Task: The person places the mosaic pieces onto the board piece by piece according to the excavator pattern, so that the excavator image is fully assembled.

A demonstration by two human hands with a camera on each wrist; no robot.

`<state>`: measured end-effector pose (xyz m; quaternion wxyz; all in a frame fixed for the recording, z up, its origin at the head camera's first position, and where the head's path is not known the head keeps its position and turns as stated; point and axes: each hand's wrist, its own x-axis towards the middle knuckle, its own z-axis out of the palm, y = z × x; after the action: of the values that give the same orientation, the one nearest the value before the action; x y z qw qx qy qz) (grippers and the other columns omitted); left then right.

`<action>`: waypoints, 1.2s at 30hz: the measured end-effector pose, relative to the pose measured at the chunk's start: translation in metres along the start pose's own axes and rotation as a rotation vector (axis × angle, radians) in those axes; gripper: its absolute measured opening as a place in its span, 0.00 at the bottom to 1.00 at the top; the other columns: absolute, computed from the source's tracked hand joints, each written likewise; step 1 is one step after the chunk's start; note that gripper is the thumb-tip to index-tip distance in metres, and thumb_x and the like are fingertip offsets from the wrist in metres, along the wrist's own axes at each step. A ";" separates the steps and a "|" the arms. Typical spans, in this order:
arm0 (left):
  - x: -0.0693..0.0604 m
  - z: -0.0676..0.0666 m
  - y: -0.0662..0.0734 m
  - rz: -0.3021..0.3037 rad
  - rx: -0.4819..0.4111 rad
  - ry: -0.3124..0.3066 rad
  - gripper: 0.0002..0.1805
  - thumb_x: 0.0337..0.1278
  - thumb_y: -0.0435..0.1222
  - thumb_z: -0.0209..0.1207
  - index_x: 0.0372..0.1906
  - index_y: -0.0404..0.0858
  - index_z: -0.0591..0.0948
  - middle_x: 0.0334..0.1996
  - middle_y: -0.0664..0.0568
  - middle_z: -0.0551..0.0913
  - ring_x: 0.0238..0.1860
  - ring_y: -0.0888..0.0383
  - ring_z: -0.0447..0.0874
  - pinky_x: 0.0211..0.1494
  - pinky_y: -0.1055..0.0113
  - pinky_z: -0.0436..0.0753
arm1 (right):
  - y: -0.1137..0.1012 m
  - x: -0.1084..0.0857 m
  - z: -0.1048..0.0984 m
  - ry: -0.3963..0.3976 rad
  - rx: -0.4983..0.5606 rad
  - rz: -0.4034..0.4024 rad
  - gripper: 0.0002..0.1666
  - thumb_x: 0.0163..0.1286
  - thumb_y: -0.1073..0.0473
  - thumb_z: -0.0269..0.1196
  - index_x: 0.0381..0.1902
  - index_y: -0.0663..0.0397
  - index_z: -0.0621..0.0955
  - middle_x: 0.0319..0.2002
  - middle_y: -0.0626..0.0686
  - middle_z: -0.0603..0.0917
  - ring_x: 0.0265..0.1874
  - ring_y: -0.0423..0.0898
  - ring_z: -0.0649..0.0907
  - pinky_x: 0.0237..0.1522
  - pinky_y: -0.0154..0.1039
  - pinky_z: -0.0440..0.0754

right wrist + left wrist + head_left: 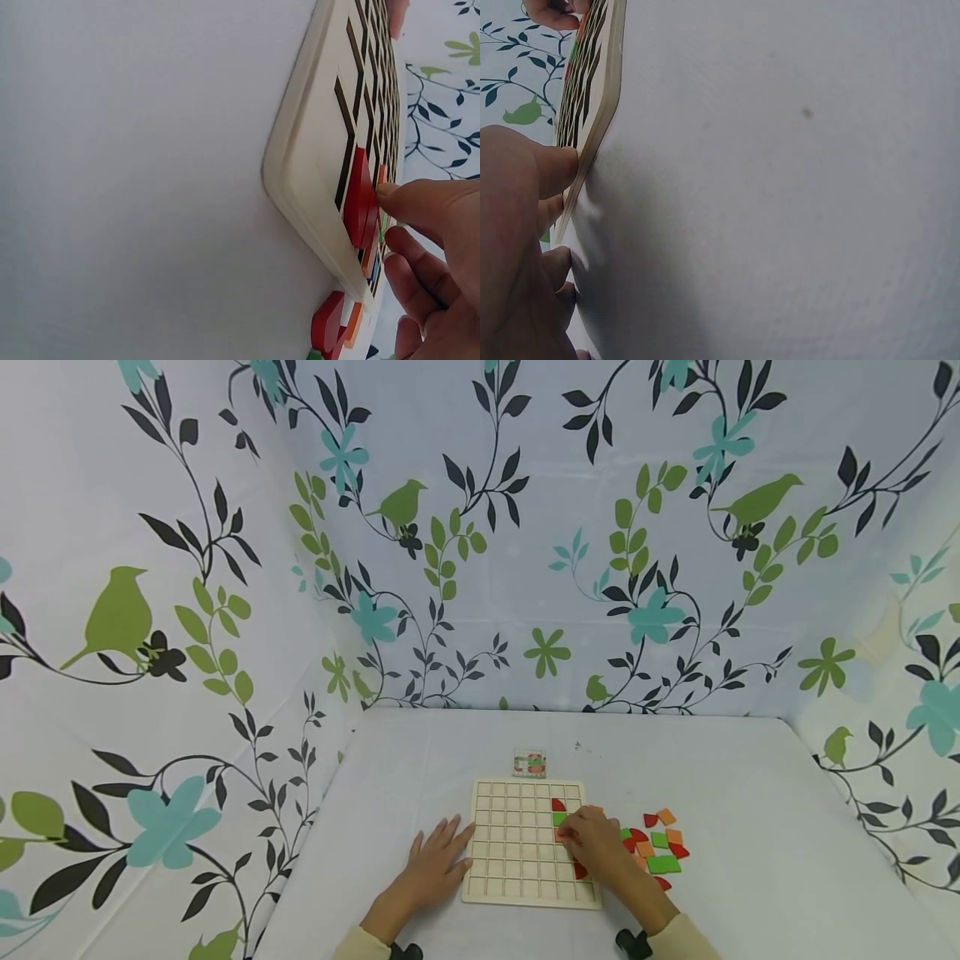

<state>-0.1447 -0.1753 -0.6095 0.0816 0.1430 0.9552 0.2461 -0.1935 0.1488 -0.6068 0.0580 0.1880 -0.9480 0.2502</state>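
A pale wooden grid board (517,847) lies flat on the white table. Fingers spread, my left hand (435,868) rests at the board's left edge; its thumb (559,169) touches the rim in the left wrist view. Over the right-hand columns, my right hand (596,847) pinches a small orange tile (558,835) at a cell, partly hidden by the fingertips. Just above it in the same column sit a green tile (559,818) and a red curved-edge tile (558,805). Red tiles (360,199) stand in cells near the board's lower right corner.
Right of the board lie loose red, orange and green pieces, among them a green rectangle (663,864) and an orange square (667,817). A small patterned card (529,763) is behind the board. Printed cloth (480,610) hangs around the table.
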 end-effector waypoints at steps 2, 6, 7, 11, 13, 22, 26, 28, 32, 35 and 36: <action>0.000 0.000 0.000 -0.001 -0.001 -0.002 0.33 0.81 0.48 0.54 0.83 0.47 0.65 0.84 0.41 0.57 0.84 0.36 0.51 0.78 0.22 0.46 | 0.002 0.000 -0.002 0.000 -0.005 0.030 0.07 0.66 0.57 0.77 0.38 0.43 0.88 0.41 0.46 0.83 0.46 0.48 0.81 0.39 0.45 0.68; 0.000 -0.001 0.000 -0.004 0.000 -0.005 0.33 0.80 0.48 0.54 0.83 0.47 0.64 0.84 0.41 0.57 0.84 0.36 0.51 0.78 0.22 0.45 | 0.013 -0.002 -0.009 -0.001 -0.001 0.130 0.10 0.67 0.55 0.75 0.45 0.46 0.88 0.48 0.52 0.84 0.48 0.52 0.80 0.43 0.50 0.73; 0.000 -0.001 0.001 -0.005 0.001 -0.007 0.33 0.80 0.48 0.54 0.83 0.47 0.64 0.84 0.41 0.57 0.84 0.36 0.51 0.78 0.22 0.45 | 0.018 -0.004 -0.013 -0.003 0.001 0.153 0.12 0.68 0.55 0.75 0.47 0.48 0.87 0.49 0.53 0.84 0.48 0.52 0.80 0.45 0.51 0.76; 0.000 -0.001 0.001 -0.004 -0.002 -0.006 0.33 0.80 0.48 0.54 0.83 0.47 0.65 0.84 0.40 0.58 0.84 0.36 0.51 0.77 0.22 0.45 | 0.038 -0.016 -0.029 -0.001 0.002 0.243 0.18 0.68 0.56 0.75 0.52 0.55 0.85 0.50 0.59 0.83 0.46 0.54 0.80 0.48 0.57 0.79; 0.000 0.000 0.000 -0.008 0.002 -0.009 0.33 0.81 0.49 0.53 0.83 0.47 0.64 0.84 0.41 0.57 0.84 0.36 0.51 0.78 0.23 0.45 | 0.048 -0.023 -0.037 0.002 -0.031 0.275 0.18 0.67 0.57 0.75 0.51 0.58 0.85 0.48 0.61 0.83 0.44 0.56 0.81 0.45 0.59 0.80; 0.002 0.002 -0.003 -0.019 -0.007 -0.016 0.33 0.81 0.50 0.52 0.83 0.48 0.64 0.84 0.41 0.57 0.84 0.36 0.51 0.78 0.23 0.44 | 0.073 -0.042 -0.056 0.003 -0.037 0.344 0.16 0.69 0.58 0.72 0.49 0.60 0.84 0.46 0.63 0.83 0.45 0.62 0.81 0.39 0.61 0.78; 0.002 0.003 -0.004 -0.023 0.000 -0.019 0.33 0.81 0.50 0.51 0.83 0.49 0.63 0.84 0.42 0.56 0.84 0.36 0.51 0.78 0.23 0.44 | 0.073 -0.041 -0.053 -0.004 -0.038 0.318 0.20 0.66 0.57 0.74 0.52 0.59 0.85 0.48 0.63 0.84 0.46 0.61 0.81 0.39 0.59 0.77; 0.002 0.003 -0.005 -0.019 0.001 -0.017 0.33 0.81 0.50 0.51 0.83 0.49 0.63 0.84 0.42 0.57 0.84 0.36 0.51 0.78 0.23 0.44 | 0.072 -0.039 -0.051 -0.015 -0.040 0.299 0.21 0.65 0.58 0.74 0.54 0.58 0.85 0.51 0.63 0.84 0.49 0.62 0.81 0.40 0.60 0.77; 0.002 0.003 -0.005 -0.012 -0.003 -0.014 0.33 0.81 0.50 0.51 0.83 0.49 0.64 0.84 0.41 0.57 0.84 0.36 0.51 0.78 0.23 0.44 | 0.069 -0.033 -0.046 -0.037 -0.049 0.241 0.19 0.66 0.60 0.74 0.54 0.54 0.86 0.52 0.61 0.84 0.52 0.61 0.82 0.44 0.62 0.77; 0.002 0.003 -0.004 -0.010 -0.005 -0.016 0.33 0.81 0.50 0.51 0.83 0.49 0.64 0.84 0.41 0.57 0.84 0.36 0.51 0.78 0.23 0.44 | 0.068 -0.030 -0.044 -0.036 -0.055 0.219 0.16 0.66 0.60 0.75 0.52 0.52 0.86 0.50 0.59 0.84 0.50 0.59 0.82 0.44 0.59 0.78; 0.001 0.002 -0.004 -0.009 -0.005 -0.016 0.33 0.81 0.50 0.51 0.83 0.48 0.63 0.84 0.41 0.57 0.84 0.36 0.51 0.78 0.23 0.44 | 0.068 -0.030 -0.044 -0.035 -0.054 0.218 0.16 0.66 0.60 0.75 0.52 0.52 0.86 0.49 0.58 0.84 0.49 0.58 0.82 0.44 0.58 0.77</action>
<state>-0.1465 -0.1772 -0.6137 0.0905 0.1405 0.9545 0.2470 -0.1917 0.2351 -0.6056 0.0190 0.0864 -0.9701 0.2260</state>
